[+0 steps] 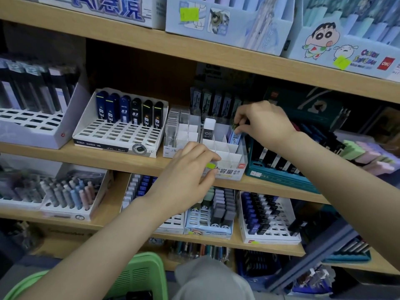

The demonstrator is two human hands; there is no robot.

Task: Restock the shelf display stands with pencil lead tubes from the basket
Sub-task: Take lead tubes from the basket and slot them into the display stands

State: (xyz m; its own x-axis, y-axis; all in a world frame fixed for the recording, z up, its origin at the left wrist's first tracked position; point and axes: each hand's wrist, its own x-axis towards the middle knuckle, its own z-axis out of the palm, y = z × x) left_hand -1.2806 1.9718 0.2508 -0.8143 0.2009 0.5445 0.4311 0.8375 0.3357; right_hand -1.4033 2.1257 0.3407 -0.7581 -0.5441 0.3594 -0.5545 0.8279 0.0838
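Much was hidden: the left hand lay curled over the front wall of the white display stand, covering part of its printed label. A yellow-green patch showed between its fingers, but I could not tell whether that hand grasped the stand, something small, or nothing. The right hand covered the top of the one light-blue lead tube, pinching it between thumb and fingertips. The tube stood tilted in a rear right compartment of the stand, its lower end behind a divider. The green basket sat at the bottom edge, cut off by the frame and partly behind the left forearm; its contents could not be made out. In the same stand one white tube marked 100 stood upright at the rear left. The stand sat on the middle shelf. To the left, well apart, a white slotted stand carried six dark tubes in a single back row. The rows on the lower shelves were too blurred to count.
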